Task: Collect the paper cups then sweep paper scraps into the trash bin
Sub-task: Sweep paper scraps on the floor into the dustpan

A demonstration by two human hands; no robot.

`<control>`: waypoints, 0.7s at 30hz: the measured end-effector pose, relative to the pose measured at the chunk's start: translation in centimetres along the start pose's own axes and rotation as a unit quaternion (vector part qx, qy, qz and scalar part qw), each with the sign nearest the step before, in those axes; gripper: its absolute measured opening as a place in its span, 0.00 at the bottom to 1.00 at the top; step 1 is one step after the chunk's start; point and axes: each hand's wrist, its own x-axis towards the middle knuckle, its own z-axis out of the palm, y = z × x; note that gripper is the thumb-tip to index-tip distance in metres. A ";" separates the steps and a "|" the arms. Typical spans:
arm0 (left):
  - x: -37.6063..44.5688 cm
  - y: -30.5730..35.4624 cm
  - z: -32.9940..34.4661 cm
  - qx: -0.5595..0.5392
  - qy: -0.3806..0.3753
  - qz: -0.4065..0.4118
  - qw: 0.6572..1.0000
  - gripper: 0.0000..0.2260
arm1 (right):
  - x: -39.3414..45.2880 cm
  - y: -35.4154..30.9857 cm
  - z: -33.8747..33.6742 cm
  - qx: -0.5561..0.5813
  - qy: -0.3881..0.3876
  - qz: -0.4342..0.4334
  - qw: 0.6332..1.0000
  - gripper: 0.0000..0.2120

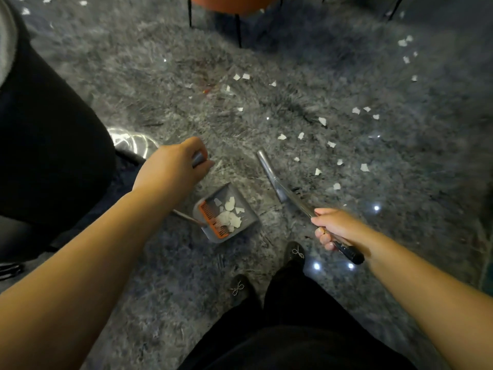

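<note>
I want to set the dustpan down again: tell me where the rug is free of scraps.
Free: the rug behind the dustpan, bordered by the shoes. Crowded: paper scraps litter the rug right of the broom.

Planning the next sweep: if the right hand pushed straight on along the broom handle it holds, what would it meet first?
The right hand points up-left along the handle. It would first meet the broom head resting on the carpet, though depth is unclear.
</note>
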 end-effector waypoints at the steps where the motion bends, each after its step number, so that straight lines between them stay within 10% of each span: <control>1: 0.6 0.9 0.2 -0.004 -0.004 0.006 1.000 0.09 | -0.2 0.3 -0.9 0.005 0.006 -0.001 1.000 0.24; 21: 15.2 24.1 11.1 0.016 -0.053 0.108 0.993 0.09 | 2.5 -0.3 -24.8 0.108 0.080 0.034 0.990 0.19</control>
